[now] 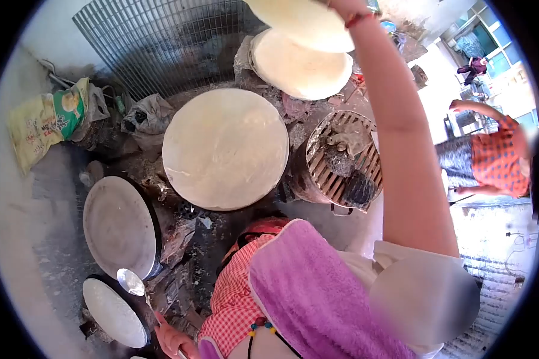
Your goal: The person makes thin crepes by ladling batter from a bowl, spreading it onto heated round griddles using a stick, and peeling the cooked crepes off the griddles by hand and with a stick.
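In the head view, my right hand (348,7) reaches up to the top edge, a red cord round its wrist, and is partly cut off. It grips a thin, pale round flatbread (308,25), which hangs over a stack of similar flatbreads (299,66). At the lower left, my left hand (175,342) is closed around the handle of a metal ladle (130,282). The ladle's bowl lies near the rims of two round griddles. A large round griddle (226,149) in the middle has a pale layer across its top.
A grey griddle (120,226) and a smaller, whitish one (115,312) stand at left. Right of centre is a slatted round stand (326,182) bearing dark lumps and a cloth. Sacks (48,122) and a metal grate (161,45) line the wall. Another person (500,155) is at right.
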Action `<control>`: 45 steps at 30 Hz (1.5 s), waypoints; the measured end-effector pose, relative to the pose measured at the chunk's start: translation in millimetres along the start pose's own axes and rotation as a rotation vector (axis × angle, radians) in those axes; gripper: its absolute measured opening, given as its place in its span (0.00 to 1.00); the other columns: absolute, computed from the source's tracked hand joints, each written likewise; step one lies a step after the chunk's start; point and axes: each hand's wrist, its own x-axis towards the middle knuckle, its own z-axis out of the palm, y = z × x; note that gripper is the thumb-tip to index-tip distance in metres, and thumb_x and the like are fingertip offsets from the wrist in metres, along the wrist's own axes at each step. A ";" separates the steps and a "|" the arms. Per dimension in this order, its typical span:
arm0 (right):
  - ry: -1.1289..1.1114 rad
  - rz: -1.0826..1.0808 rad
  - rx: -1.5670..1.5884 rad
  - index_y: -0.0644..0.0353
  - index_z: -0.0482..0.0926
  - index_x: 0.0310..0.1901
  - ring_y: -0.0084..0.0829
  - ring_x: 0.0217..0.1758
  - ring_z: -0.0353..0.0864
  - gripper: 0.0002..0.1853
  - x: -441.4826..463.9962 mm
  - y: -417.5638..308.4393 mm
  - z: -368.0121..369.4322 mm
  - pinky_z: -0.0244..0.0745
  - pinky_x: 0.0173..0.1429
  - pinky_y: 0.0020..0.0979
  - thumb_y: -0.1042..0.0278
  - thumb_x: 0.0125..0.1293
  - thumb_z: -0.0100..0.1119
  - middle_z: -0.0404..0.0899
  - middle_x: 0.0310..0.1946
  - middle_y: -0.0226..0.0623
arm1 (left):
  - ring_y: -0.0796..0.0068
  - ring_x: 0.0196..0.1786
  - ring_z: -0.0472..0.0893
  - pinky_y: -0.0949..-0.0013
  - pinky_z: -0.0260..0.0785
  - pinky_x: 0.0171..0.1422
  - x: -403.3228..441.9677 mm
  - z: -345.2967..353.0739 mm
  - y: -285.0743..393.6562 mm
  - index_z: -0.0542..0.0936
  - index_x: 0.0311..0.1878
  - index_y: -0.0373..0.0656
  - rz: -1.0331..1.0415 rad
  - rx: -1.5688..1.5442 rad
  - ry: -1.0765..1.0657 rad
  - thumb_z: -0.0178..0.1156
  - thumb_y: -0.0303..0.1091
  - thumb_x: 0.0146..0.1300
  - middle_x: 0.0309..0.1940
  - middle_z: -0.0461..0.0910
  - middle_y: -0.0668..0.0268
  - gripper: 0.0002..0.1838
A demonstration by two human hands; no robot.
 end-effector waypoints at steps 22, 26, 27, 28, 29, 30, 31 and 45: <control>-0.695 0.399 0.705 0.63 0.71 0.62 0.16 0.28 0.71 0.23 -261.5 -64.4 143.2 0.69 0.31 0.22 0.65 0.66 0.55 0.77 0.34 0.29 | 0.83 0.18 0.58 0.76 0.57 0.20 -59.9 -38.0 -82.2 0.52 0.71 0.31 0.312 -0.268 -0.316 0.48 0.44 0.73 0.23 0.58 0.72 0.33; -0.824 -0.311 0.771 0.61 0.67 0.66 0.26 0.35 0.77 0.30 -357.3 -179.6 216.8 0.75 0.38 0.28 0.62 0.64 0.60 0.78 0.37 0.34 | 0.83 0.19 0.59 0.75 0.58 0.20 -129.3 -93.4 -102.8 0.53 0.71 0.30 0.513 -0.471 -0.508 0.50 0.45 0.72 0.24 0.59 0.72 0.35; -0.745 -0.639 0.766 0.57 0.67 0.67 0.27 0.34 0.77 0.29 -374.1 -220.6 220.9 0.75 0.35 0.28 0.63 0.65 0.60 0.78 0.38 0.33 | 0.83 0.19 0.59 0.76 0.58 0.20 -153.7 -107.6 -111.5 0.54 0.70 0.30 0.586 -0.516 -0.524 0.50 0.46 0.72 0.23 0.59 0.72 0.34; -0.655 -0.879 0.799 0.55 0.67 0.67 0.26 0.32 0.76 0.28 -396.2 -251.4 219.2 0.74 0.33 0.27 0.64 0.65 0.59 0.77 0.38 0.33 | 0.83 0.19 0.59 0.76 0.58 0.19 -177.4 -121.6 -119.0 0.55 0.70 0.31 0.659 -0.561 -0.543 0.50 0.46 0.72 0.23 0.58 0.72 0.34; -0.544 -1.109 0.832 0.54 0.68 0.67 0.25 0.31 0.75 0.27 -417.9 -283.0 218.0 0.74 0.31 0.26 0.65 0.65 0.59 0.77 0.38 0.32 | 0.84 0.19 0.59 0.77 0.58 0.19 -201.9 -141.3 -127.2 0.58 0.69 0.32 0.736 -0.558 -0.556 0.48 0.45 0.73 0.23 0.59 0.72 0.30; -1.126 -0.911 0.999 0.52 0.67 0.67 0.21 0.35 0.74 0.27 -439.9 -329.9 182.3 0.73 0.37 0.24 0.70 0.67 0.56 0.76 0.48 0.30 | 0.84 0.19 0.59 0.77 0.58 0.19 -227.0 -162.7 -134.4 0.58 0.69 0.32 0.795 -0.583 -0.589 0.48 0.45 0.73 0.23 0.59 0.72 0.30; -1.700 -0.624 1.064 0.51 0.67 0.68 0.18 0.40 0.73 0.26 -460.9 -363.5 158.5 0.72 0.42 0.21 0.75 0.68 0.53 0.76 0.58 0.29 | 0.85 0.19 0.59 0.78 0.57 0.18 -253.3 -186.7 -142.8 0.60 0.68 0.34 0.878 -0.610 -0.581 0.47 0.45 0.74 0.22 0.58 0.73 0.28; -2.483 -0.735 -0.168 0.54 0.64 0.66 0.20 0.13 0.69 0.32 -817.7 -620.0 -24.6 0.63 0.15 0.21 0.72 0.59 0.60 0.77 0.27 0.31 | 0.86 0.15 0.58 0.79 0.52 0.17 -451.6 -400.6 -233.6 0.68 0.64 0.44 1.447 -0.596 0.927 0.44 0.40 0.75 0.20 0.62 0.75 0.19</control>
